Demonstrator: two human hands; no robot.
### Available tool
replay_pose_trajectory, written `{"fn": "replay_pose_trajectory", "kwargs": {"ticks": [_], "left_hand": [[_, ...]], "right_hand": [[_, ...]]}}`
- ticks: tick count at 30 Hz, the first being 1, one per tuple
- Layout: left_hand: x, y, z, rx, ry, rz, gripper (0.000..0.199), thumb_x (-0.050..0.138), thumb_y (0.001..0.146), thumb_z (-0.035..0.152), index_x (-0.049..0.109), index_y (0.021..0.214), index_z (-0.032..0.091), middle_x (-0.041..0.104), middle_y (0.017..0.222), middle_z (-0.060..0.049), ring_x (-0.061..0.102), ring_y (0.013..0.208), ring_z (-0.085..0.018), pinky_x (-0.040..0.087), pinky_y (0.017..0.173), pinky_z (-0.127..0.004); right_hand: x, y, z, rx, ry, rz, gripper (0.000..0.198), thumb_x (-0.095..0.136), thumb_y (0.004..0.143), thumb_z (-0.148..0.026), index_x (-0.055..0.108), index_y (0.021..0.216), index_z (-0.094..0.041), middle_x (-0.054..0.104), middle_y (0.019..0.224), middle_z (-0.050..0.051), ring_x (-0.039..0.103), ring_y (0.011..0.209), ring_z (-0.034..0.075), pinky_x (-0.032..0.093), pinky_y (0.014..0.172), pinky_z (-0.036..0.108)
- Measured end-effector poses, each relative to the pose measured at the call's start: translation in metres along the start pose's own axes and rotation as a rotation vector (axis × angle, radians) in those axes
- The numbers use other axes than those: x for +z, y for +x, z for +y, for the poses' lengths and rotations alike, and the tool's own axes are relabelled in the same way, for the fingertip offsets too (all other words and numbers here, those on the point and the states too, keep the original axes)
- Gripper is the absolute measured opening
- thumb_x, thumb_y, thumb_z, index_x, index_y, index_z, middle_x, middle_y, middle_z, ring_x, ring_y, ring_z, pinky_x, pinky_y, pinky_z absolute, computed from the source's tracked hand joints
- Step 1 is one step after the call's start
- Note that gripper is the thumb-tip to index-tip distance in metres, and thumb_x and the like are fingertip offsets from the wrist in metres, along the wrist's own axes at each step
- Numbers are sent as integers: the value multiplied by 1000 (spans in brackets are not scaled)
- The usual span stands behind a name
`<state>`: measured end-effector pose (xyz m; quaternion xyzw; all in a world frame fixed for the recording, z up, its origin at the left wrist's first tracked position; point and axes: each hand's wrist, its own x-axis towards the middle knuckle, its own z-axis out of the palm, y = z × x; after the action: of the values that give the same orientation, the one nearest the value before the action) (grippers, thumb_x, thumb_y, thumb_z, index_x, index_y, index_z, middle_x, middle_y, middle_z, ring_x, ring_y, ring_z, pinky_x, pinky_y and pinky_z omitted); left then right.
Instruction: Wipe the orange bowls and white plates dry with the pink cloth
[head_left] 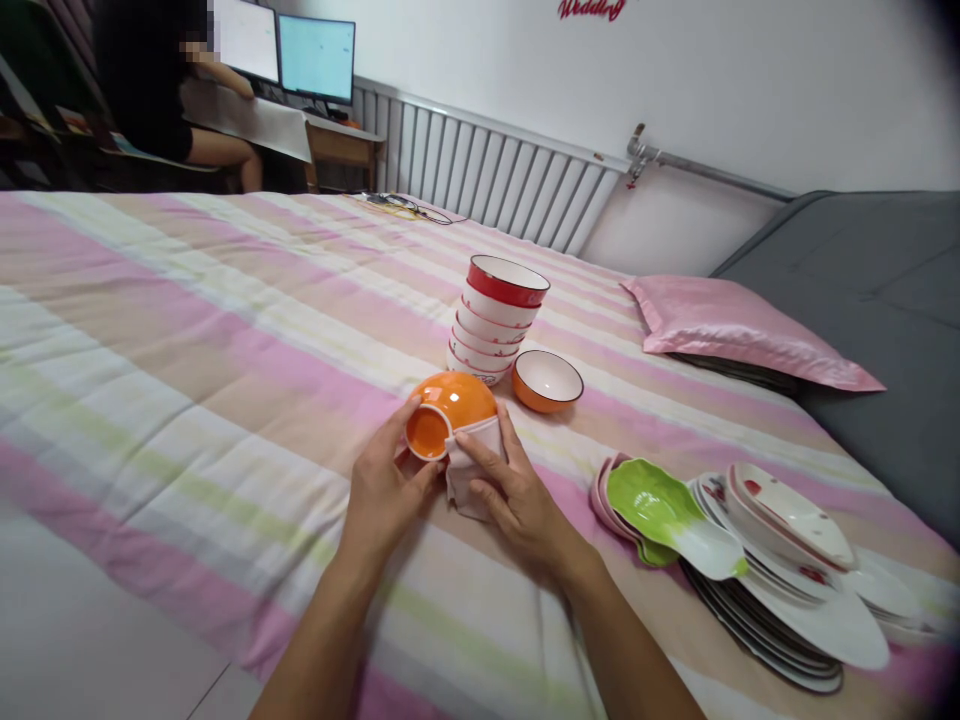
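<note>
An orange bowl [459,395] is tipped on its side between my two hands, its white-ringed foot turned toward me. My left hand [386,485] grips the bowl by its left side, fingers on the foot and wall. With my right hand [514,490] I press a pale cloth [472,485] against the bowl's right side. Just behind stands a stack of bowls [491,325], white with red trim and a red one on top. To its right, a second orange bowl [549,382] with a white inside sits upright on the bedspread.
The striped bedspread [225,400] lies under everything. At the right are a green leaf-shaped dish [652,500], stacked plates [817,610] and oval bowls [795,510]. A pink pillow [735,315] lies beyond them. A person [150,90] sits at a desk with monitors, far left.
</note>
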<state>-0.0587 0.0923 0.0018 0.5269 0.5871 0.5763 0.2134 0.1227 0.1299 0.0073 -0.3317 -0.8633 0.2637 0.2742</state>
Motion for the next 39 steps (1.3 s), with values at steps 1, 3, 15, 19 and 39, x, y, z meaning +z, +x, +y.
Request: {"fn": "replay_pose_trajectory", "kwargs": {"ticks": [1,3,15,19,39], "left_hand": [[0,0,1,-1,-6,-8,64,66,74,20,47,135,23,54,138,-8,54,123,-25,47,102,-40],[0,-1,1,9,-24,-12,63,66,75,21,48,134,24,53,139,-7,52,125,-24,48,102,-39],[14,-9,25,-255,-196,-141,67,72,67,27,50,130,19,67,120,-8,65,108,-25,57,87,-35],[15,-10,32,-280,-27,-160,60,71,66,27,56,124,22,75,96,-3,71,93,-24,59,79,-34],[10,-4,23,-276,312,-111,59,62,72,35,54,128,18,73,99,-10,70,89,-26,55,77,-38]], "right_hand": [[0,0,0,0,-6,6,51,43,96,-24,33,144,-39,-17,158,-6,6,147,24,22,117,46],[1,1,1,-20,-35,30,52,43,95,-21,33,144,-39,-15,159,-6,8,147,24,23,116,47],[-23,-4,-18,17,-275,165,42,40,97,-30,43,138,-40,0,160,-4,32,136,29,33,108,52],[-25,-5,-20,99,-272,150,42,38,98,-32,41,139,-41,6,160,-2,35,135,29,35,107,52],[-7,-3,-15,20,-320,131,54,46,94,-23,33,144,-40,-8,160,-3,26,139,32,36,106,54]]}}
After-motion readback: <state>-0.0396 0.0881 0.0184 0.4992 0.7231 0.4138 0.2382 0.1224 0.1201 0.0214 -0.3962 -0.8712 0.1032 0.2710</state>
